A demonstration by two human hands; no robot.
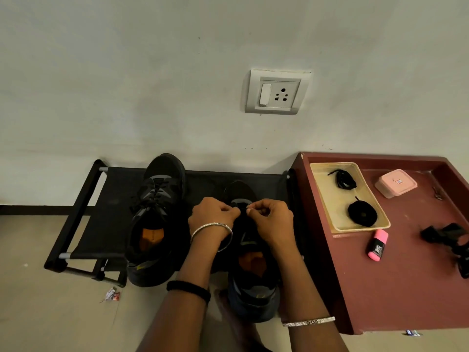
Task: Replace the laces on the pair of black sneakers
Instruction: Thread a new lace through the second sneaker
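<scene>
- Sneakers, black: both sit on the black shoe rack (83, 204), the laced sneaker (157, 219) on the left, the other sneaker (253, 275) under the hands.
- Left hand (212, 214) and right hand (272, 219) each pinch the lace (242, 206) near its toe end, fingers curled tight.
- Risk, to my eye: black lace on black upper in dim light, so an eyelet gets skipped or the tip slips.
- Coiled spare laces (361, 214) wait in the tray (327, 191).

I see a wall socket (278, 92) above, a pink box (396, 182) and a pink highlighter (377, 245) on the maroon table (393, 288), and a wrapper (111, 294) on the floor (58, 318).
</scene>
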